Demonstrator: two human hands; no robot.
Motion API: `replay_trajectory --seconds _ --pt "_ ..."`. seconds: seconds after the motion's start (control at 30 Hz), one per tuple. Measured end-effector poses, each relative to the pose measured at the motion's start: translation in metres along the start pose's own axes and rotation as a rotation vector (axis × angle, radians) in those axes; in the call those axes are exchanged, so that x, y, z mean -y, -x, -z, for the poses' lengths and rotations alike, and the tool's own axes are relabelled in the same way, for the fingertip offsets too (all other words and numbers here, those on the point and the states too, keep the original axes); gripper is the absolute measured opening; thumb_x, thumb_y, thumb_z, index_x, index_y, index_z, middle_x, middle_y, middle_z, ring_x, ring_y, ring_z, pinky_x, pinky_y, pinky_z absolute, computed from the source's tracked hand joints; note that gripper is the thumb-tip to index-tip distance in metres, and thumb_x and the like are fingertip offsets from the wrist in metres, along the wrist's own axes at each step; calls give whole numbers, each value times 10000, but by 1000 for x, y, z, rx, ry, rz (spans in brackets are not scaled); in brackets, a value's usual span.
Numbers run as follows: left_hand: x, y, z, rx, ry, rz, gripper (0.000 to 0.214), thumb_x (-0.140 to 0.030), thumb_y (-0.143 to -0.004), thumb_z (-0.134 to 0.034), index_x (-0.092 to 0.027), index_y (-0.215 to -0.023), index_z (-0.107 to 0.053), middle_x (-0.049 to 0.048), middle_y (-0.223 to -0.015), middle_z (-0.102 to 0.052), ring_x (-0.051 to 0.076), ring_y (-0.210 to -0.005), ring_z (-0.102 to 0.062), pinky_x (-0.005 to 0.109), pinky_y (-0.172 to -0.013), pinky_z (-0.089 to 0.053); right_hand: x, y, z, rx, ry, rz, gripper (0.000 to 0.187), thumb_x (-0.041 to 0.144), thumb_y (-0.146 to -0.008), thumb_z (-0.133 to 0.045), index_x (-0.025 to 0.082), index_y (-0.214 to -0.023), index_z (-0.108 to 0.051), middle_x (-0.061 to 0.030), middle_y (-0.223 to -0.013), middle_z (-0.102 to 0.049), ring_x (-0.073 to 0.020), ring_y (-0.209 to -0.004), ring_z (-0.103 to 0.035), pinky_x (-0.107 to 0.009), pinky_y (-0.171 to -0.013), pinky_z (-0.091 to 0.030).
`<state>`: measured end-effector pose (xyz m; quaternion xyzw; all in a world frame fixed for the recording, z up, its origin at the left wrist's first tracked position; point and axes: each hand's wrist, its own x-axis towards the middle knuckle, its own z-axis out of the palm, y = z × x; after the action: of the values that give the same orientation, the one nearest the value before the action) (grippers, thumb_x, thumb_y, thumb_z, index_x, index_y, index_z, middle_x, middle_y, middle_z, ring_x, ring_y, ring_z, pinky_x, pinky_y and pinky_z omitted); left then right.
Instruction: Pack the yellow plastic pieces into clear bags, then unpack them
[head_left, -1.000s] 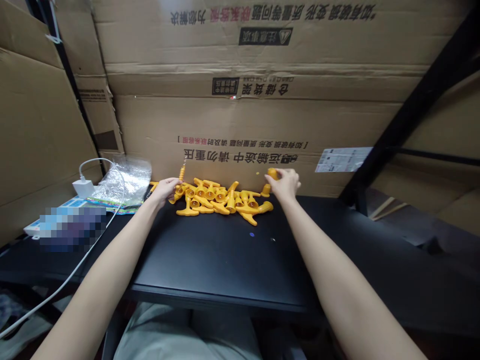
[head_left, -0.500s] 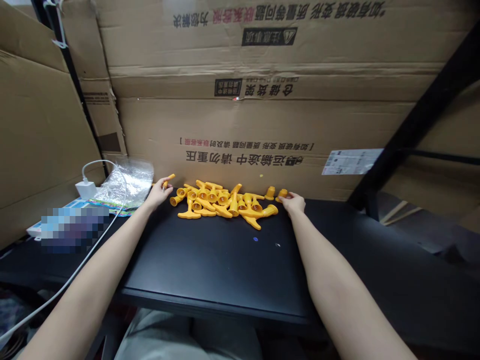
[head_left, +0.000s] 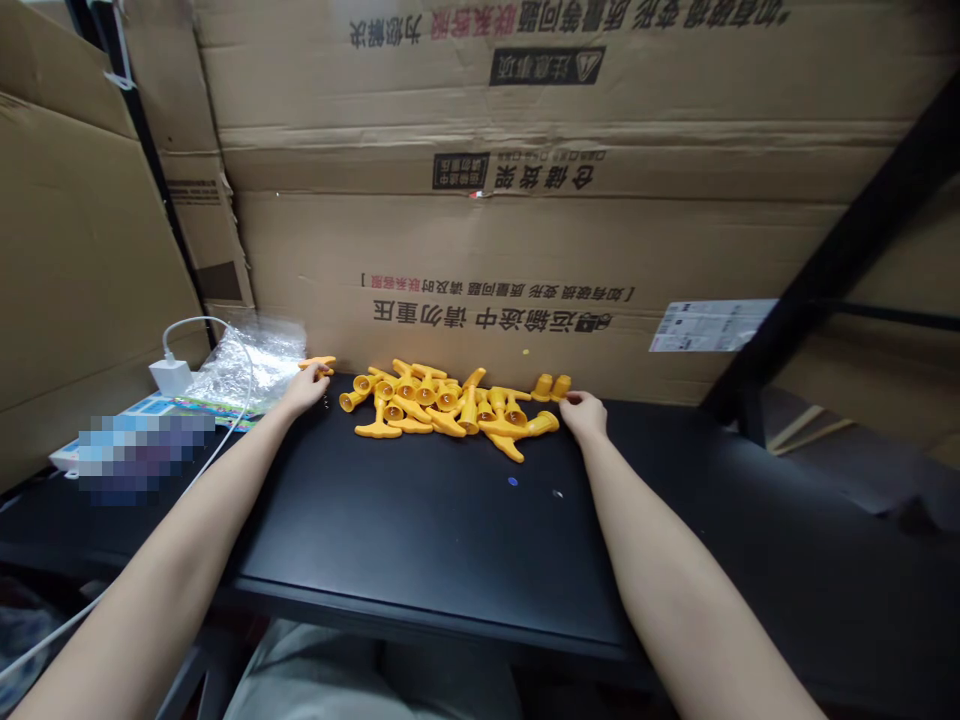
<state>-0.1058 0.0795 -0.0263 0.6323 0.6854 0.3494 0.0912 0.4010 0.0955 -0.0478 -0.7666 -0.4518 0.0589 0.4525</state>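
My left hand (head_left: pixel 306 388), at the pile's left end, is closed round a yellow T-shaped plastic handle (head_left: pixel 321 361); its crossbar shows above the fingers. A small metal coil seems to hang just below that hand. My right hand (head_left: pixel 586 414) pinches the lower right edge of a small yellow plastic cup (head_left: pixel 562 385). That cup stands upright beside a second yellow cup (head_left: pixel 541 386). Between my hands lies a heap of yellow T-shaped handles (head_left: pixel 424 392), several with hollow flared ends facing me.
A cardboard wall (head_left: pixel 465 230) rises behind the black tabletop (head_left: pixel 420 520). At left are a clear plastic bag (head_left: pixel 251 360), a white charger (head_left: pixel 171 376) with its cable, and a blurred-out box. A blue disc (head_left: pixel 513 482) lies in front of the heap.
My left hand has turned and moved slightly left, raising the handle's crossbar into view. The cup at my right hand went from tilted to upright, closer to the other cup.
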Motion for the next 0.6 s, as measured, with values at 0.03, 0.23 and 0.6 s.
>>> replay_trajectory --seconds 0.03,0.23,0.6 --pt "-1 -1 -1 1 -45 -23 380 -174 -769 -489 -170 -1136 -589 107 -1029 -669 245 -959 -627 397 -900 -471 0 1 0 3 2 6 198 136 -660 -582 141 -833 -678 -128 -919 -708 -249 -922 -647 -354 -873 -474" --pt "0 -10 -9 10 -251 -140 441 -69 -755 -433 -154 -1155 -597 134 -1161 -634 267 -1091 -577 383 -958 -426 0 5 3 12 11 15 216 121 -677 -572 132 -860 -687 -127 -935 -707 -226 -910 -651 -321 -868 -474" --pt "9 -12 -20 -7 -361 -48 492 -90 -708 -498 -168 -1176 -629 157 -1203 -496 300 -1165 -486 372 -1016 -388 5 11 7 -46 -64 12 199 144 -704 -546 141 -841 -690 -121 -907 -708 -222 -864 -643 -320 -848 -475"
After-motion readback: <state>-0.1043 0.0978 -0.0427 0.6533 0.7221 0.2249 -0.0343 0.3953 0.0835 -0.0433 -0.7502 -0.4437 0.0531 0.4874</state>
